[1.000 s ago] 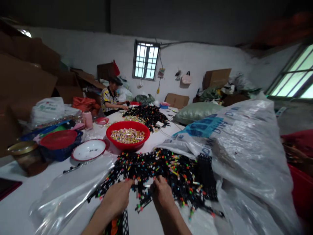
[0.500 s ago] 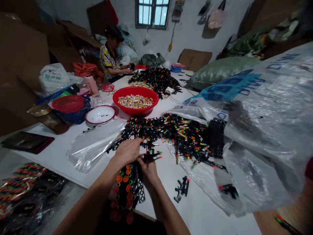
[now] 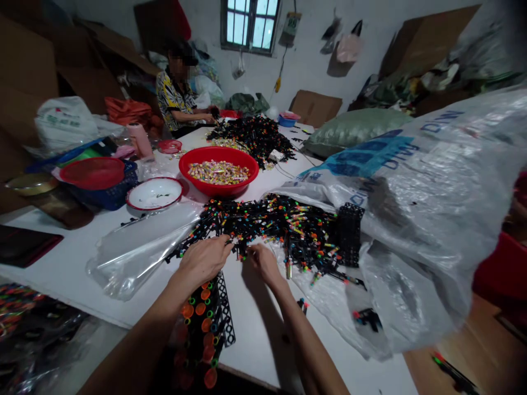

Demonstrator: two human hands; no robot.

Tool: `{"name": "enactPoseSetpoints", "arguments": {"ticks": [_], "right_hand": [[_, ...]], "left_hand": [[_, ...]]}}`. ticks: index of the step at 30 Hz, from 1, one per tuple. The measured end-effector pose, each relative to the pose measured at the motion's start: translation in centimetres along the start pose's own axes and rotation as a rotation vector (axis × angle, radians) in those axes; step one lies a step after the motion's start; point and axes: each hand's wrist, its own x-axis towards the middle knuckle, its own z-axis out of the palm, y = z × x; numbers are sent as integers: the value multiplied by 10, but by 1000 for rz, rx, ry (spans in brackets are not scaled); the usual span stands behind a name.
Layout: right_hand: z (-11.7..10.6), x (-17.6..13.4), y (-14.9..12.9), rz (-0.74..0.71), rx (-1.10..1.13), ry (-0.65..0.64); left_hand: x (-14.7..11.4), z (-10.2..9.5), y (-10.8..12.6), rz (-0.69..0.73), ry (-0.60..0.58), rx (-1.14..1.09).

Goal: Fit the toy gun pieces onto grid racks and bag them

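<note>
We work at the near edge of a loose pile of black plastic pieces [image 3: 304,225] with bright orange, green and yellow tips, spread across the middle of the white table [image 3: 242,334]. Our left hand [image 3: 205,261] bends over the pile's near-left border, fingertips in among the parts; our right hand [image 3: 265,264] is just to its right, thumb and fingers drawn together beside a small black part [image 3: 241,250] lying between the two. The hands are apart from each other, and we cannot tell whether either one is clamped on a piece, since the fingertips are too small and dark to read.

We judge the step in hand to be sorting or picking small parts at the pile's edge. The next move, as we read it, calls for a light fingertip pinch that frees one piece without dragging its tangled neighbours along.

Nearer us, by the left forearm, we have a perforated black strip [image 3: 225,315] beside orange discs [image 3: 208,338]. Beyond the pile stands a red basin [image 3: 214,189] of small pale pieces [image 3: 218,171]; to the right slumps a big white sack [image 3: 415,219]. Far left, a co-worker [image 3: 177,104] sits by another dark pile [image 3: 263,137].
</note>
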Motion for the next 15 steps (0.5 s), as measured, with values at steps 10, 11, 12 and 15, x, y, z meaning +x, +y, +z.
{"name": "enactPoseSetpoints", "arguments": {"ticks": [10, 11, 12, 15], "right_hand": [[1, -23, 8, -134, -319, -4], [-1, -30, 10, -135, -316, 4], [-4, -32, 12, -131, -323, 16], [-18, -13, 18, -89, -418, 66]], "left_hand": [[-1, 3, -1, -6, 8, 21], [0, 3, 0, -6, 13, 30], [1, 3, 0, -8, 13, 38], [2, 5, 1, -3, 2, 54]]}}
